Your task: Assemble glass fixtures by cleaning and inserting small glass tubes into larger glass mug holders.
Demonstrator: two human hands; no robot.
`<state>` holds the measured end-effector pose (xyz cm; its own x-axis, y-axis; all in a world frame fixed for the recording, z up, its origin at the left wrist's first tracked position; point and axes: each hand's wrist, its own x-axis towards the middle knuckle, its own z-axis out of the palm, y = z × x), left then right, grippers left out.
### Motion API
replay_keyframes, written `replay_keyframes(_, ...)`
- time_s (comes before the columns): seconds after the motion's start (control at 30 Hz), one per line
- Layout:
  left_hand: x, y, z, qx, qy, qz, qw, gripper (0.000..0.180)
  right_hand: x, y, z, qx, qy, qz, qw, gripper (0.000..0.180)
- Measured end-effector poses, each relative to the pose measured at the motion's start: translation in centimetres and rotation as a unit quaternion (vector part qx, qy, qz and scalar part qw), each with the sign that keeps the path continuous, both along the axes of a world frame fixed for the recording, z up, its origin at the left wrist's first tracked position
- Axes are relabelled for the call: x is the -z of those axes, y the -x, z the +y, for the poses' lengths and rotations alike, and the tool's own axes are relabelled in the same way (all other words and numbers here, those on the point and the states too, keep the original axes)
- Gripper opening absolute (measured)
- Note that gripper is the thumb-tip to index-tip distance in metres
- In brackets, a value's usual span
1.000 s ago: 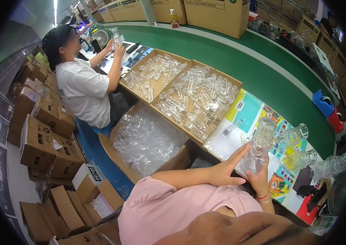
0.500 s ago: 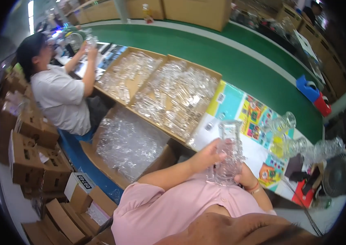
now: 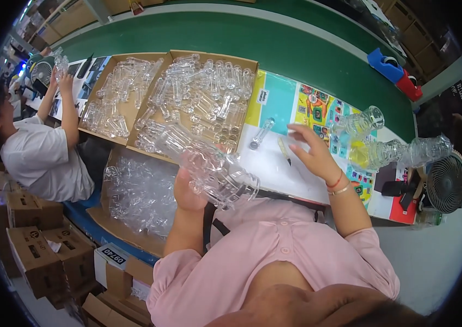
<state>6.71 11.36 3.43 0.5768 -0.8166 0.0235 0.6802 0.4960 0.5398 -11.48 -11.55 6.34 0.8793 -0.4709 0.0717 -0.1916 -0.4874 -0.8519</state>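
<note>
A tall, clear glass vessel (image 3: 209, 163) with a ribbed body and a wide round end lies tilted in the air in front of my chest. My left hand (image 3: 188, 191) is closed around its underside, some fingers hidden behind the glass. My right hand (image 3: 317, 155) is off the vessel, reaching over the table with its fingers apart. Near those fingertips lie a small clear glass tube (image 3: 264, 133) and a thin pen-like tool (image 3: 284, 151) on the white tabletop.
Two shallow cardboard trays (image 3: 168, 60) hold many small glass tubes. Below them stands a carton of clear plastic wrap (image 3: 141, 196). More glass vessels (image 3: 394, 152), a fan (image 3: 447, 182) and a tape dispenser (image 3: 382, 62) are to the right. A co-worker (image 3: 45, 158) sits at left.
My right hand has let go of the glass vessel and moved forward over the table. The vessel, upright before, is now tipped to the left in my left hand. The whole view has shifted.
</note>
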Motion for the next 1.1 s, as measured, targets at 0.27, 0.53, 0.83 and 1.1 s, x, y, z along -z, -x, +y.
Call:
replay_keyframes(0.27, 1.8, -0.6, 1.7, -0.038, -0.036, -0.048, 0.997, 0.071, 1.4, -6.0, -1.2, -0.059, 0.206, 0.038, 0.976, 0.056)
replay_keyframes(0.53, 1.5, -2.0, 1.5, 0.059, 0.021, -0.02, 0.998, 0.071, 1.6, -7.8, -2.4, -0.163, 0.287, 0.077, 0.941, 0.039)
replay_keyframes(0.83, 0.7, -2.9, -0.2, 0.115, 0.037, -0.026, 0.992, 0.065, 0.4, -6.5, -3.1, -0.124, 0.146, 0.05, 0.98, 0.03)
replay_keyframes(1.1, 0.6, -3.6, -0.8, 0.119, 0.042, -0.03, 0.992, 0.064, 2.9, -2.9, -3.4, 0.103, -0.16, -0.1, 0.977, 0.023)
